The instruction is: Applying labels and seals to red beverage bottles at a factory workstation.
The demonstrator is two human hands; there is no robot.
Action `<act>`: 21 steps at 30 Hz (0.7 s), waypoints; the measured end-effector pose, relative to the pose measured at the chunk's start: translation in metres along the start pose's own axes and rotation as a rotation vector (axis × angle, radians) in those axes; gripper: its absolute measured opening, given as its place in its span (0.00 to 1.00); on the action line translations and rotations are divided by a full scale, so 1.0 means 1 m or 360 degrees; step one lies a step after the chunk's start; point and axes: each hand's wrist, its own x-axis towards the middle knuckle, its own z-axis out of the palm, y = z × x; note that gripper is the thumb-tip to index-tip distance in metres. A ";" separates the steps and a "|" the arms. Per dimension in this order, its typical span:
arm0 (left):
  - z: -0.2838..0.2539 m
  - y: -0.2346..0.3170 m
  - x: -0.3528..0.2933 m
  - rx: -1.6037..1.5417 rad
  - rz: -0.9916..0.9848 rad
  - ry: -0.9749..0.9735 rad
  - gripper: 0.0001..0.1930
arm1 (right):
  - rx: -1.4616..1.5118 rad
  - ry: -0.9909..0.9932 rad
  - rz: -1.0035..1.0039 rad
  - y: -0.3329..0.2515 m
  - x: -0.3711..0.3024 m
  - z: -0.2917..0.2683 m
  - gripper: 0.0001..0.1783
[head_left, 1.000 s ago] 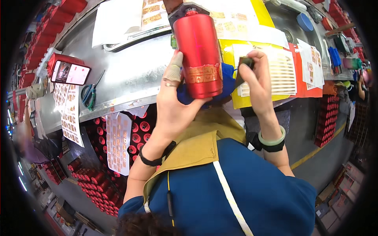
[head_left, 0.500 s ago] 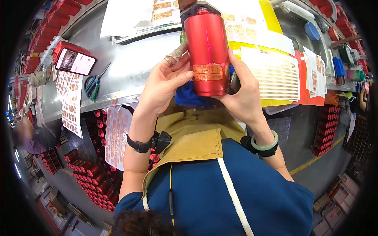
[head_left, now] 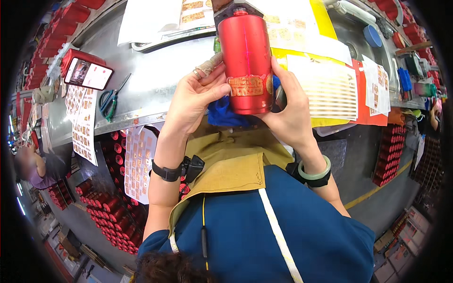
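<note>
A glossy red metal bottle [head_left: 245, 47], with a narrow neck at its far end, lies between my hands over the bench's near edge. A gold patterned decal [head_left: 246, 86] sits on its near part, and a bit of another gold mark shows at the right side. My left hand [head_left: 200, 92] holds the bottle's left side, thumb by the decal; beige wrapping covers one finger. My right hand [head_left: 290, 101] grips the right side and the near end, its fingers partly hidden underneath. Behind the bottle a blue cloth [head_left: 224, 113] lies bunched up.
On the metal bench [head_left: 141, 70] are teal-handled scissors [head_left: 109, 101], a phone [head_left: 88, 74] leaning on a red bottle, and printed decal sheets [head_left: 82, 125]. A striped sheet [head_left: 323, 87] lies to the right, near a blue cup [head_left: 373, 36]. Red bottles [head_left: 111, 212] are stacked below left. Another person [head_left: 40, 167] is at far left.
The bottle has turned slightly, so its decal sits further left and a second gold mark has come into sight at the right. Both hands keep their hold.
</note>
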 end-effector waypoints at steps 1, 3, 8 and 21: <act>0.000 0.000 0.000 0.0000 0.0002 0.0003 0.36 | 0.0002 -0.0002 -0.0002 -0.001 0.000 0.000 0.51; 0.000 -0.001 0.000 0.0016 0.0021 0.0007 0.39 | 0.0023 -0.0013 0.0038 -0.002 0.000 -0.001 0.51; 0.020 0.001 -0.012 0.0204 0.0204 0.0135 0.39 | -0.0026 -0.0018 0.0032 -0.002 -0.001 -0.001 0.52; 0.036 0.009 -0.029 0.0530 0.0320 0.0099 0.23 | 0.0303 -0.0395 0.0420 0.001 0.005 -0.026 0.70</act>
